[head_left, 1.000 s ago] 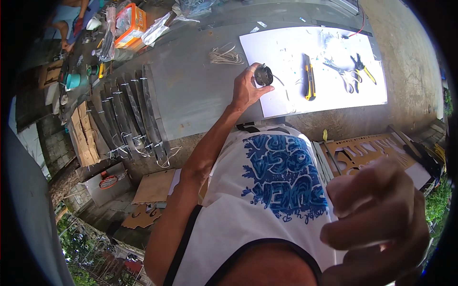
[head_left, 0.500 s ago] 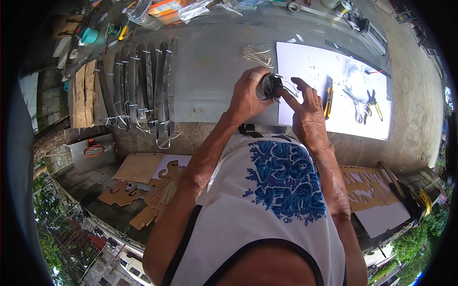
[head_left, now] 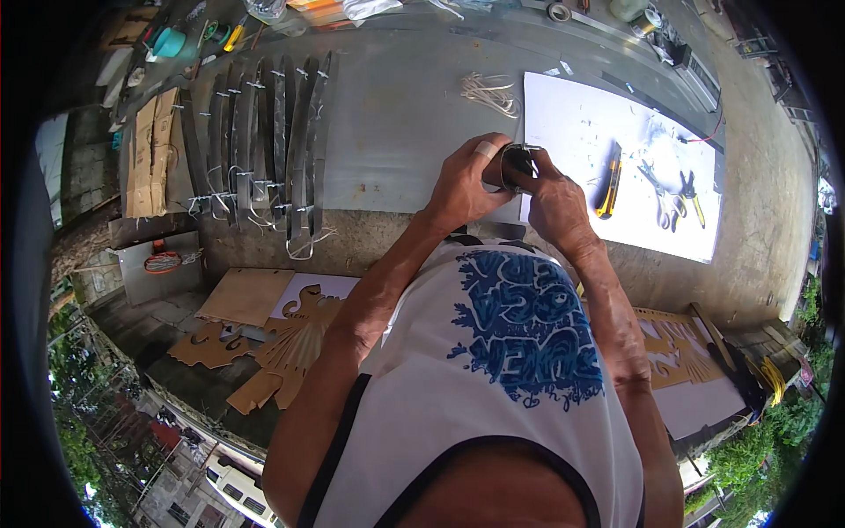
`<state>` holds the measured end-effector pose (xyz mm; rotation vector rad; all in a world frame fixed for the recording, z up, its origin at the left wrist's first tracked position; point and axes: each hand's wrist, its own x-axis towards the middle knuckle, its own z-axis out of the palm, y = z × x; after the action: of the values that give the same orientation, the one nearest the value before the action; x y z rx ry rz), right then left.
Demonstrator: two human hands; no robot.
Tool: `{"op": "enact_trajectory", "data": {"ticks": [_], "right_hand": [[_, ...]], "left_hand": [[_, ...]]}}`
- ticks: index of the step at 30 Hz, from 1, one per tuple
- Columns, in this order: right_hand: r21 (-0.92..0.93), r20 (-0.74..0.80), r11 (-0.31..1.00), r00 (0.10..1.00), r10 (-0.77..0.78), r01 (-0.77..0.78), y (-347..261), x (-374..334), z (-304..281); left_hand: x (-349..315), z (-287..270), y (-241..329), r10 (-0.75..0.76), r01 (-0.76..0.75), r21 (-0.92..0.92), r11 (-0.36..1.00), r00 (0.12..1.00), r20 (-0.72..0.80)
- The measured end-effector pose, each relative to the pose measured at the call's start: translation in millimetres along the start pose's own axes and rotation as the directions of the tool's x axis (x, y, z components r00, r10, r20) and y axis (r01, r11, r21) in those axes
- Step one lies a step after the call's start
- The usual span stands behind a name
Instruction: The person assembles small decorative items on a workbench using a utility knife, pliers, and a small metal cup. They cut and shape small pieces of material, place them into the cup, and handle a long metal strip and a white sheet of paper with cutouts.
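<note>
A dark curled strip with a pale rim (head_left: pixel 514 165) is held up at the near edge of the table, between my two hands. My left hand (head_left: pixel 469 182) wraps round its left side; a tan bandage circles one finger. From the right, my right hand (head_left: pixel 562 209) pinches at the strip's edge, thumb and forefinger close together. What lies under those fingertips is partly hidden. Just beyond is a bundle of thin white cords (head_left: pixel 490 93). A yellow and black utility knife (head_left: pixel 609 182) rests on the white sheet (head_left: pixel 572 132), right of my hands.
Scissors (head_left: pixel 658 189) and yellow-handled pliers (head_left: pixel 691 198) lie on the sheet. Several dark strips with white ties (head_left: pixel 275 141) are lined up at the left, beside folded cardboard (head_left: pixel 151 158). Tape (head_left: pixel 559 11) sits at the back. Cut-out brown panels (head_left: pixel 295 339) lie below the table.
My right hand's fingers, spread and lifted before, have closed in on the strip's edge. The white strand seen between my hands is now hidden. The view has shifted slightly.
</note>
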<state>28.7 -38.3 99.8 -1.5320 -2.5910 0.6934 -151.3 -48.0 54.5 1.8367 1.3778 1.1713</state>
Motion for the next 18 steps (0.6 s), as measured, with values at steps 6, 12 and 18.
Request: {"op": "enact_trajectory", "data": {"ticks": [6, 12, 18], "right_hand": [[0.119, -0.155, 0.984, 0.982, -0.112, 0.131, 9, 0, -3], [0.735, -0.250, 0.658, 0.968, 0.038, 0.164, 21, -1, 25], [0.652, 0.048, 0.758, 0.998, -0.026, -0.012, -7, 20, 55]], "left_hand": [[-3, -2, -5, -0.178, 0.178, -0.019, 0.984, 0.984, 0.016], [-17, -23, -23, -0.161, 0.160, -0.024, 0.987, 0.984, -0.070], [-48, -19, -52, -0.176, 0.201, 0.063, 0.978, 0.944, -0.277]]}}
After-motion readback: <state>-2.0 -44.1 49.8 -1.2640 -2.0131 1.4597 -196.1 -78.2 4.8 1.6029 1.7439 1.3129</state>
